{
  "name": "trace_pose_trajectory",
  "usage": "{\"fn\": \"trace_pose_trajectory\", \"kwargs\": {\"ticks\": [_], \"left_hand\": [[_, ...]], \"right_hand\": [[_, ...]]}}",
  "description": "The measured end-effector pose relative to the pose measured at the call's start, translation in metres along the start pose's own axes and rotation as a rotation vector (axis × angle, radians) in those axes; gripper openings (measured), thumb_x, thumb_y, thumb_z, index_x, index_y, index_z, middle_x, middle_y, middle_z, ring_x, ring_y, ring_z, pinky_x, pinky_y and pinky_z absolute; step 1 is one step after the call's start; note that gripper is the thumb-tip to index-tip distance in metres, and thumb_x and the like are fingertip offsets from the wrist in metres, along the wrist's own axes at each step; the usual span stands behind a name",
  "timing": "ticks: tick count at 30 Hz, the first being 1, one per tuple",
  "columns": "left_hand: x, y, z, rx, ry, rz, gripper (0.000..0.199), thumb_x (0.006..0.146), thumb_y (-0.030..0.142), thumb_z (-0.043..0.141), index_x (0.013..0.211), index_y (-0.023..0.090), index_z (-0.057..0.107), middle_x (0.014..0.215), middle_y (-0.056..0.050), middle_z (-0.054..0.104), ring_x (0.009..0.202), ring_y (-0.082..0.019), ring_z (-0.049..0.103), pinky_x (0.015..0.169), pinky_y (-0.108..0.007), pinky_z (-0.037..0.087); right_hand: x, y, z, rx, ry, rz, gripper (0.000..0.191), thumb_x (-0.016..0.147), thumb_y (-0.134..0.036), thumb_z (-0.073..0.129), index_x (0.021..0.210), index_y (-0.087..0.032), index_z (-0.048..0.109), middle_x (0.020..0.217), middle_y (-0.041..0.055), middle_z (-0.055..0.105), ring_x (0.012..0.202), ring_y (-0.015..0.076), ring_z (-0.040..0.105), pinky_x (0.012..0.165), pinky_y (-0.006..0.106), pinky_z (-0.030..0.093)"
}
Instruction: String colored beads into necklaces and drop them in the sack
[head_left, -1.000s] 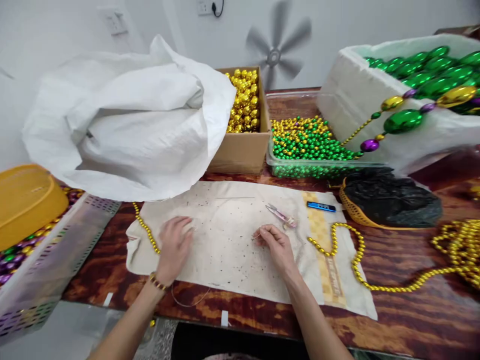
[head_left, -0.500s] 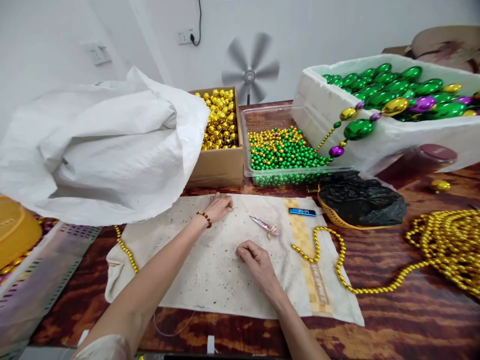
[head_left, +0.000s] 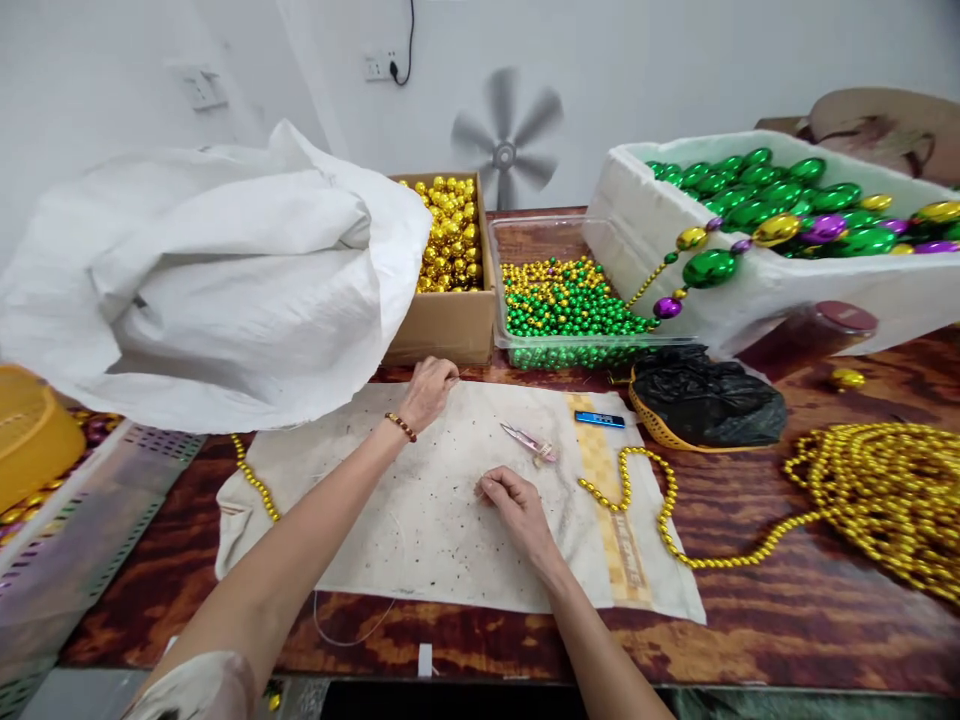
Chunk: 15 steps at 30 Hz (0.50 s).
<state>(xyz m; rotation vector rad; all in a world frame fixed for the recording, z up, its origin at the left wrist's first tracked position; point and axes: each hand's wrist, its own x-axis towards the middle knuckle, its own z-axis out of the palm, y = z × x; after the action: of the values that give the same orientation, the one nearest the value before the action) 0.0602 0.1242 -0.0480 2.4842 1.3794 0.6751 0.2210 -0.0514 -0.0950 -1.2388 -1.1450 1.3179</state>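
My left hand [head_left: 430, 388], a beaded bracelet on its wrist, is closed in a pinch at the far edge of the pale cloth [head_left: 375, 520], just before the cardboard box. What its fingertips hold is too small to make out. Nearer me, my right hand [head_left: 513, 505] pinches over the middle of the cloth, its held item also unclear. Scissors [head_left: 528, 441] lie between and right of the hands. A thin clear thread [head_left: 352, 643] loops over the cloth's near edge. Gold bead strands lie at the cloth's left [head_left: 255, 480] and right [head_left: 666, 510].
Behind the cloth stand a box of gold balls [head_left: 439, 328], a clear bin of small beads [head_left: 577, 350] and a white foam box [head_left: 787, 290]. A white sack [head_left: 247, 290] bulges at left. A basket with black plastic [head_left: 705, 400] and piled gold strands [head_left: 885, 490] sit right.
My left hand has moved away from me, to the cloth's far edge near the cardboard box. My right hand keeps its pinch, nearly in place. The camera view has shifted slightly.
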Motion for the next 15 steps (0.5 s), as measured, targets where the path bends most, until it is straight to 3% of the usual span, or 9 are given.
{"fn": "trace_pose_trajectory", "kwargs": {"ticks": [3, 5, 6, 10, 12, 15], "left_hand": [[-0.019, 0.022, -0.024, -0.118, 0.22, 0.116, 0.016, 0.094, 0.02, 0.048, 0.1, 0.018, 0.064, 0.094, -0.008, 0.066, 0.096, -0.023, 0.053, 0.091, -0.041, 0.04], [-0.044, 0.039, -0.038, -0.294, 0.325, 0.118, 0.019, 0.095, 0.024, 0.05, 0.103, 0.018, 0.066, 0.089, -0.007, 0.066, 0.087, -0.02, 0.055, 0.084, -0.038, 0.044], [-0.06, 0.047, -0.044, -0.41, 0.323, 0.058, 0.019, 0.095, 0.026, 0.051, 0.104, 0.019, 0.066, 0.085, -0.005, 0.065, 0.08, -0.018, 0.056, 0.078, -0.034, 0.046], [-0.129, 0.074, -0.057, -0.975, 0.065, -0.36, 0.024, 0.091, 0.034, 0.059, 0.107, 0.018, 0.067, 0.069, 0.002, 0.055, 0.055, -0.009, 0.049, 0.049, -0.022, 0.036], [-0.155, 0.084, -0.059, -1.164, 0.022, -0.508, 0.029, 0.087, 0.038, 0.064, 0.108, 0.018, 0.069, 0.064, 0.004, 0.05, 0.052, -0.008, 0.044, 0.045, -0.019, 0.029], [-0.179, 0.094, -0.061, -1.318, 0.041, -0.611, 0.034, 0.082, 0.04, 0.071, 0.106, 0.017, 0.07, 0.062, 0.004, 0.048, 0.051, -0.006, 0.041, 0.046, -0.018, 0.026]], "right_hand": [[-0.001, -0.011, 0.003, 0.057, 0.022, 0.023, 0.026, 0.082, -0.045, 0.061, 0.074, -0.02, 0.064, 0.073, 0.0026, 0.063, 0.07, 0.0177, 0.057, 0.068, 0.029, 0.045], [-0.005, -0.023, 0.007, 0.051, 0.065, -0.024, 0.024, 0.082, -0.042, 0.062, 0.073, -0.02, 0.065, 0.08, 0.0036, 0.064, 0.077, 0.0187, 0.058, 0.072, 0.029, 0.044], [-0.008, -0.03, 0.01, 0.042, 0.085, -0.065, 0.023, 0.083, -0.04, 0.062, 0.071, -0.02, 0.065, 0.084, 0.0041, 0.064, 0.082, 0.0192, 0.059, 0.075, 0.03, 0.044], [-0.024, -0.059, 0.027, -0.024, 0.116, -0.194, 0.02, 0.087, -0.031, 0.06, 0.071, -0.021, 0.064, 0.099, 0.0049, 0.064, 0.098, 0.0203, 0.058, 0.087, 0.031, 0.041], [-0.031, -0.07, 0.038, -0.058, 0.107, -0.229, 0.017, 0.087, -0.028, 0.06, 0.073, -0.021, 0.065, 0.103, 0.0048, 0.065, 0.1, 0.0201, 0.058, 0.09, 0.031, 0.041], [-0.04, -0.082, 0.052, -0.07, 0.059, -0.261, 0.014, 0.088, -0.026, 0.061, 0.075, -0.022, 0.065, 0.105, 0.0045, 0.065, 0.103, 0.0198, 0.059, 0.091, 0.031, 0.042]]}}
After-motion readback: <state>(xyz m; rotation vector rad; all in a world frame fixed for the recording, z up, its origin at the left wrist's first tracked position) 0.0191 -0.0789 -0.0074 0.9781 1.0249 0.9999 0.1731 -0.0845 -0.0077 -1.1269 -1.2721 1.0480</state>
